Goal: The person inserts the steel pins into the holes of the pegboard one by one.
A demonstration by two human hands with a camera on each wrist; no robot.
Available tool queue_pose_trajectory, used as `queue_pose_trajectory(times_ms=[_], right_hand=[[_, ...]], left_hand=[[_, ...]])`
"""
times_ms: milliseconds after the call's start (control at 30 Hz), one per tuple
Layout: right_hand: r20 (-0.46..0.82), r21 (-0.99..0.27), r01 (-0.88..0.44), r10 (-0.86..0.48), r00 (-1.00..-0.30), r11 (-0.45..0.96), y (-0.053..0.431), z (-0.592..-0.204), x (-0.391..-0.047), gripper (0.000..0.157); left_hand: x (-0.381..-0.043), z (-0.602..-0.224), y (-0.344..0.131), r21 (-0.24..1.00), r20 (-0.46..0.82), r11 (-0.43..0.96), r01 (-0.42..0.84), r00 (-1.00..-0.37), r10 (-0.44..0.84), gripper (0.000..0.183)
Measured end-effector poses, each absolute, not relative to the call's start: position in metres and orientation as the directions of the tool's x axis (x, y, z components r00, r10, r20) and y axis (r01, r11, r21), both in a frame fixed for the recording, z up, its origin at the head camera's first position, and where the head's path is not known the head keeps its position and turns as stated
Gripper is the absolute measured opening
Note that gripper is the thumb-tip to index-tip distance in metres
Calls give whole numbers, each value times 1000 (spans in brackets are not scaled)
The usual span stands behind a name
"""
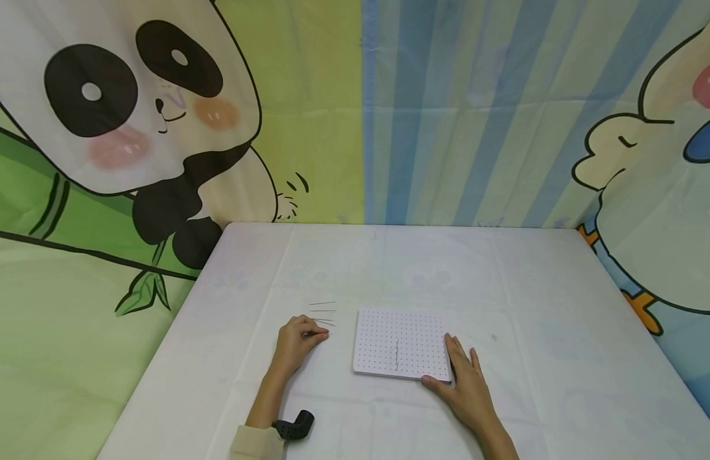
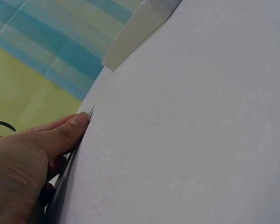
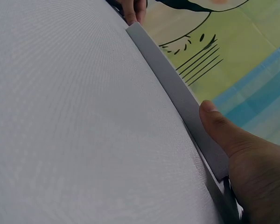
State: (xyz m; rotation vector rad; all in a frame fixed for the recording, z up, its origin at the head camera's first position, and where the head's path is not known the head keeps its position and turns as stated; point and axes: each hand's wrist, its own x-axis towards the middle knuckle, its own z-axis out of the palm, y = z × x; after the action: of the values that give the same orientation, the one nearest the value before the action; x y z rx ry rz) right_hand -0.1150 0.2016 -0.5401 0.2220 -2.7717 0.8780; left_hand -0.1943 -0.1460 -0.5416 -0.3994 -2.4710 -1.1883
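Note:
My left hand is left of the white pegboard, low over the table. Its thumb and fingertips pinch a thin metal pin, whose pointed tip sticks out past them in the left wrist view. Several loose thin pins lie roughly parallel on the table just beyond that hand. My right hand rests at the board's near right corner, thumb along the front edge and fingers, fairly straight, against the right side. A short row of pins stands in the board's holes; they rise above its edge in the right wrist view.
The white table reaches back to a printed cloth wall with cartoon animals and stripes. A black device is worn at my left wrist, beside a beige sleeve.

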Motion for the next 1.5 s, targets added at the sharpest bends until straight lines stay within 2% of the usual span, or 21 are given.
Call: queue_pose_trajectory(times_ms=[600,1000,1233,1500], right_hand=[[263,-542,-218,-82,-961,811,203,-539,-115,102],[255,-541,-214,-84,-963,813,203,-541,-116,103],[265,-539,-220,-84,-960,813,204,-542,-116,103],[259,-540,-220,-89,-962,813,204,-543,-116,103]], left_hand=[[-196,-546,-145,675,436,615,408,-893,114,7],[-194,-546,-146,688,443,606,400,-892,86,6],[-193,-542,-144,718,410,599,354,-911,47,6],[-193,-542,-143,774,417,511,374,-908,32,5]])
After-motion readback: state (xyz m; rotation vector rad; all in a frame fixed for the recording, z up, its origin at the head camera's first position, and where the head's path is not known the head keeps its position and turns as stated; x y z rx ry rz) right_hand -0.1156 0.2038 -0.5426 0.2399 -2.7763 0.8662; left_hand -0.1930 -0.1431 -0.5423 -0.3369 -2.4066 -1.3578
